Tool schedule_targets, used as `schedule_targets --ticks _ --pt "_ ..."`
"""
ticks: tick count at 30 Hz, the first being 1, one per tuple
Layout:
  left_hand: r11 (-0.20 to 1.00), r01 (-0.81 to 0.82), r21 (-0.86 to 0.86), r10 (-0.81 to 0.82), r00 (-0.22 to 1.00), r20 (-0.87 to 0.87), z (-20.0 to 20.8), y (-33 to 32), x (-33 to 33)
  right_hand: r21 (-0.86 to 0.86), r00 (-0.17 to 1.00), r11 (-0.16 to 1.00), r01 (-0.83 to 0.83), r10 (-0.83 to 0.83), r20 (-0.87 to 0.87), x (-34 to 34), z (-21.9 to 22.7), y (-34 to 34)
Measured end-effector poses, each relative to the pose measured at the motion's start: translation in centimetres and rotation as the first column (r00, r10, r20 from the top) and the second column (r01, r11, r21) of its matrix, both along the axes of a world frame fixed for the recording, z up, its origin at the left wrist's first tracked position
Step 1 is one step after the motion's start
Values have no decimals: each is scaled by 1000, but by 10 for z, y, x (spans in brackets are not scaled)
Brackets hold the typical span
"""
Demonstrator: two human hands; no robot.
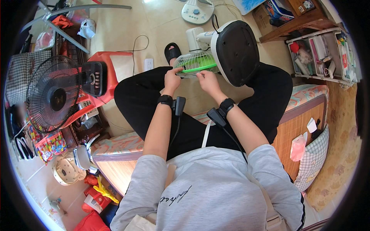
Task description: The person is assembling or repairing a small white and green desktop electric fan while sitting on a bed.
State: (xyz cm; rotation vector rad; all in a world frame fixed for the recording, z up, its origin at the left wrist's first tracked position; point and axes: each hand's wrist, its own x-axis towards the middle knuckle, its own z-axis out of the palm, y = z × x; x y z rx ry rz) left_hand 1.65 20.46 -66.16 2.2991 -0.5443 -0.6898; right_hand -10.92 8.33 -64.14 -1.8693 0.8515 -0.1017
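Place: home | Signs: woven mat (284,139), checked pillow (315,158), slipper (175,54)

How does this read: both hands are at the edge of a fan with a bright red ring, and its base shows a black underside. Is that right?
Not quite: the head view shows the ring is bright green, not red. The rest stands: left hand and right hand are at the edge of the fan, whose base shows its black underside.
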Motion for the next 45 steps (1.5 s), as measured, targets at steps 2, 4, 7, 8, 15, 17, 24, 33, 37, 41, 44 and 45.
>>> schedule_targets --ticks 2,4,7,8,15,17,24,33,37,41,44,45 --pt "999 15 52 -14 1000 -19 1 -1 0 -51 999 998 -31 33 24 -1 3 0" --pt "1000 23 21 -22 1000 -12 -2 -1 0 -237 966 962 -137 183 183 -3 6 -1" --pt "1000 13 20 -13 1000 -11 -5 1 2 -259 955 934 -247 280 100 -7 19 -1" --pt "1000 11 21 -11 1000 -10 -6 2 2 -259 954 934 -248 281 101 -8 20 1" --pt "999 -20 -40 21 999 25 -12 -1 2 -460 925 876 -146 286 250 -13 -13 8" --pt "999 -23 -35 24 1000 20 -9 -2 0 -440 904 897 -49 226 362 -10 -20 1" --pt "1000 -5 -23 5 1000 4 -7 3 -1 952 970 -219 212 -72 -233 -7 -13 -15" --pt "1000 -4 -25 5 999 39 -10 4 0 -137 939 931 -339 327 -106 -1 -1 3" --pt "1000 1 8 -1 1000 29 -7 2 -1 -417 949 853 -314 292 -116 -3 19 8" --pt "1000 15 -17 -14 999 44 -8 2 -2 -397 968 884 -247 245 -55 -6 -6 10" --pt "998 23 -53 -21 998 53 -10 3 -1 423 963 904 -56 161 -217 -2 -17 3" --pt "998 24 -58 -21 998 53 -10 3 -1 878 976 444 176 38 -215 -5 -20 -2"
